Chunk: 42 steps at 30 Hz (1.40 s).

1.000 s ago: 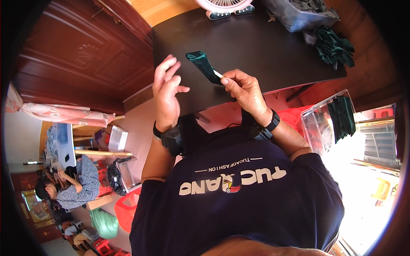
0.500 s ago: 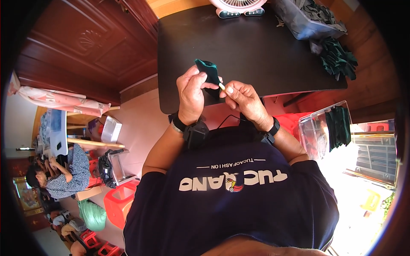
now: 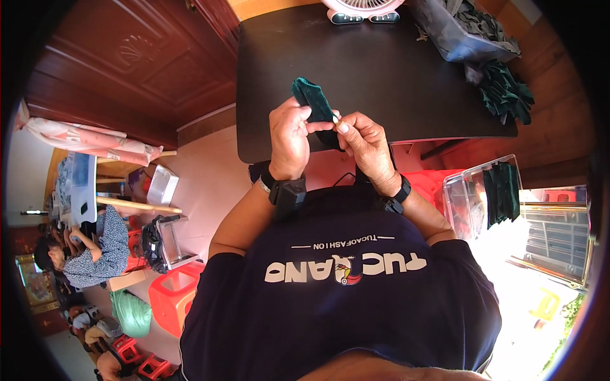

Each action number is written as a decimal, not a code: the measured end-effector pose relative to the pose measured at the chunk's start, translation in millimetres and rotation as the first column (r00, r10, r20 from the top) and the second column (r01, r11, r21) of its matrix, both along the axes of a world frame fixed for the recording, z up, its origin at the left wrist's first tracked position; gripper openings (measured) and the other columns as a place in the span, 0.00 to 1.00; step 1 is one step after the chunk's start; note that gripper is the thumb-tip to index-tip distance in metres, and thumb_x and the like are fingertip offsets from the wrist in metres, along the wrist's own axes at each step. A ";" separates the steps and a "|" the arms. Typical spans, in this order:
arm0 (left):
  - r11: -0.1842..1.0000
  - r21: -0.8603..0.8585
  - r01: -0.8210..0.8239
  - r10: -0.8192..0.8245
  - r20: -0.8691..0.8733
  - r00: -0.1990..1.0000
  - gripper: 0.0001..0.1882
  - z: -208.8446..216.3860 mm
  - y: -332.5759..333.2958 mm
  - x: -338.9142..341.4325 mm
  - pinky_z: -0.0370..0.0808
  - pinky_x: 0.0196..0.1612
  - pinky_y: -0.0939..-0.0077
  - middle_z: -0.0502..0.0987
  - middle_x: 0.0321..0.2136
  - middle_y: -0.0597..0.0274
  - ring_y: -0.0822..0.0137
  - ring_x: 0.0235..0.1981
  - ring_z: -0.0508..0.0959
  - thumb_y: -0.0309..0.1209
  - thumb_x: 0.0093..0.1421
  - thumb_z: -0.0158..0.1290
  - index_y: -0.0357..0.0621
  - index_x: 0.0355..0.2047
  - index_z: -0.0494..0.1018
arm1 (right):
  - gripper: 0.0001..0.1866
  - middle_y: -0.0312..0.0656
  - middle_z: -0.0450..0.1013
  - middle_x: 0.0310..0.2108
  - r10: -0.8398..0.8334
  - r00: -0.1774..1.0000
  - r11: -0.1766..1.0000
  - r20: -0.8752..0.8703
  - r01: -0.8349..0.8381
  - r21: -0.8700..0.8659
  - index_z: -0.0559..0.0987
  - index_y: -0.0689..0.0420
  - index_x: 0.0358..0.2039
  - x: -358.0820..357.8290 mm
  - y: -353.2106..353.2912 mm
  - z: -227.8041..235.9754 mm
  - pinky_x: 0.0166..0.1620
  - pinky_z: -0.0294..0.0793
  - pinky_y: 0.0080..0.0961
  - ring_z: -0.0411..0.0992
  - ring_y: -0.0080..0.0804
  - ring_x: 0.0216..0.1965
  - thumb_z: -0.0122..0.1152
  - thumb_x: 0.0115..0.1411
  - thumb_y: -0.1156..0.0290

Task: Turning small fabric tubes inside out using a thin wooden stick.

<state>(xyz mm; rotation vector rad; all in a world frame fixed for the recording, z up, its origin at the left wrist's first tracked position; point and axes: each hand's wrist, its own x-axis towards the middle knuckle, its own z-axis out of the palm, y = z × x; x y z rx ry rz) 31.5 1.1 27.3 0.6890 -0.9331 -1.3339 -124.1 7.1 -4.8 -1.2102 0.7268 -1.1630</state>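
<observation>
A dark green, velvet-like cloth piece [image 3: 313,100] stands up from the fingers of my left hand [image 3: 290,138], above the near part of the black table. My left thumb and fingers are closed on it. My right hand [image 3: 363,143] pinches at the cloth's lower right end. Between my right thumb and index finger shows the tip of a small pale stick [image 3: 335,119]; the rest of it is hidden by the fingers and cloth. Some dark material hangs just below the fingertips, too shaded to make out.
On the black table [image 3: 279,57] a pink fan [image 3: 363,14] stands at the far edge. A clear bin [image 3: 454,38] of grey cloth scraps and a bunch of green cloth pieces [image 3: 505,92] lie far right. A clear box [image 3: 467,197] with green strips is nearer. A person [image 3: 101,251] sits left, beyond a red stool [image 3: 168,298].
The green cloth has tilted and now shows more of its length. Less of the pale stick is visible, and my right fingertips are closer to the cloth's end.
</observation>
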 end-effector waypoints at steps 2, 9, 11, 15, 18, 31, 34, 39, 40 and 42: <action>1.000 -0.013 -0.006 0.006 0.020 1.000 0.14 0.3 -0.1 1.6 0.80 0.34 0.67 0.76 0.30 0.51 0.55 0.32 0.81 0.30 0.57 0.37 0.32 0.35 0.68 | 0.10 0.28 0.66 0.18 0.012 1.000 1.000 -0.006 -0.012 0.025 0.75 0.58 0.30 -1.1 -0.6 1.4 0.26 0.61 0.13 0.60 0.12 0.21 0.56 0.63 0.65; 0.998 0.056 -0.041 0.047 -0.095 0.994 0.14 12.8 -7.1 12.0 0.78 0.42 0.61 0.77 0.33 0.43 0.48 0.37 0.79 0.31 0.55 0.39 0.33 0.35 0.69 | 0.11 0.27 0.66 0.17 0.010 0.995 0.998 -0.104 -0.005 0.056 0.75 0.58 0.31 -3.0 0.2 -1.0 0.25 0.60 0.13 0.59 0.12 0.21 0.55 0.63 0.63; 0.997 0.067 -0.033 0.039 -0.089 0.995 0.14 11.7 -4.3 7.1 0.78 0.41 0.61 0.77 0.32 0.44 0.49 0.37 0.79 0.30 0.55 0.39 0.33 0.33 0.69 | 0.11 0.27 0.66 0.17 0.013 0.999 0.996 -0.051 -0.008 0.085 0.75 0.58 0.31 -0.5 1.6 -0.1 0.25 0.60 0.13 0.59 0.12 0.21 0.55 0.63 0.63; 0.994 0.102 -0.044 0.052 -0.075 0.996 0.13 -5.8 3.1 -5.0 0.79 0.40 0.58 0.76 0.29 0.48 0.50 0.37 0.79 0.29 0.55 0.39 0.32 0.31 0.70 | 0.11 0.28 0.65 0.17 0.012 1.000 0.999 0.010 -0.012 0.035 0.75 0.58 0.30 3.6 0.7 -3.1 0.26 0.60 0.12 0.59 0.12 0.21 0.55 0.64 0.63; 0.998 0.024 0.060 -0.058 -0.086 0.995 0.14 -16.4 -4.4 5.0 0.80 0.38 0.59 0.74 0.30 0.55 0.56 0.39 0.79 0.27 0.52 0.41 0.34 0.36 0.70 | 0.10 0.28 0.65 0.17 -0.014 1.000 1.000 -0.026 0.014 -0.006 0.75 0.58 0.30 2.7 -0.4 -0.4 0.26 0.60 0.12 0.59 0.12 0.21 0.55 0.63 0.64; 0.989 -0.018 0.147 -0.143 0.147 0.979 0.12 24.5 -14.1 35.7 0.71 0.23 0.84 0.76 0.32 0.55 0.68 0.27 0.77 0.26 0.54 0.41 0.35 0.36 0.70 | 0.05 0.28 0.69 0.20 -0.145 0.972 0.974 -0.185 0.108 -0.197 0.75 0.60 0.31 -8.7 0.6 0.7 0.29 0.65 0.11 0.64 0.11 0.24 0.60 0.60 0.73; 0.999 -0.054 0.008 -0.001 0.129 0.992 0.09 22.8 -8.6 25.6 0.65 0.20 0.86 0.74 0.26 0.58 0.74 0.21 0.71 0.25 0.51 0.40 0.35 0.28 0.70 | 0.04 0.27 0.69 0.21 -0.083 0.995 0.989 -0.059 0.075 -0.129 0.75 0.60 0.33 -3.5 1.5 -2.6 0.28 0.65 0.11 0.64 0.11 0.24 0.60 0.59 0.74; 0.964 -0.129 -0.233 0.258 0.235 0.937 0.09 13.2 0.6 12.8 0.57 0.18 0.85 0.69 0.19 0.62 0.78 0.15 0.60 0.22 0.46 0.36 0.36 0.21 0.69 | 0.05 0.28 0.68 0.20 0.032 0.992 0.998 -0.121 -0.038 -0.054 0.75 0.59 0.34 -2.8 6.7 1.3 0.26 0.62 0.10 0.63 0.10 0.22 0.57 0.61 0.71; 0.954 -0.162 -0.253 0.285 0.222 0.933 0.09 7.8 -1.2 10.3 0.56 0.18 0.85 0.68 0.18 0.63 0.79 0.14 0.58 0.22 0.45 0.36 0.36 0.19 0.68 | 0.07 0.29 0.68 0.19 0.076 0.988 0.996 -0.133 -0.083 -0.044 0.75 0.59 0.34 -1.9 7.7 0.9 0.24 0.61 0.10 0.62 0.11 0.20 0.56 0.63 0.69; 0.949 -0.165 -0.267 0.301 0.237 0.924 0.09 0.9 -0.4 11.4 0.56 0.17 0.84 0.67 0.17 0.63 0.79 0.14 0.58 0.22 0.45 0.35 0.35 0.18 0.67 | 0.08 0.29 0.68 0.18 0.245 0.969 0.966 -0.032 -0.241 0.098 0.76 0.59 0.34 -6.8 7.6 3.0 0.22 0.60 0.10 0.61 0.11 0.18 0.55 0.64 0.67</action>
